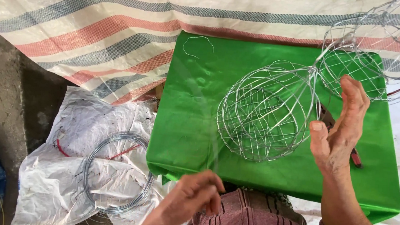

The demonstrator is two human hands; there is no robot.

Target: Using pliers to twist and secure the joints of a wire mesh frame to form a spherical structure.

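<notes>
A round cage of silver wire (pixel 266 112) lies on a green sheet (pixel 190 125) spread in front of me. My right hand (pixel 340 129) is raised just right of the cage, palm turned in and fingers apart, holding nothing that I can see. My left hand (pixel 191 199) is low near my lap, its fingertips pinched on a thin strand of wire (pixel 207 140) that runs faintly up across the green sheet. A second wire cage (pixel 352 75) is joined to the first at the upper right.
A coil of silver wire (pixel 117 172) rests on crumpled white plastic (pixel 71 133) at the lower left. Red-handled pliers (pixel 356 158) lie behind my right hand. A bent wire scrap (pixel 198 46) sits at the sheet's far edge. A striped tarp (pixel 99 34) covers the back; more wire frames (pixel 391 22) are top right.
</notes>
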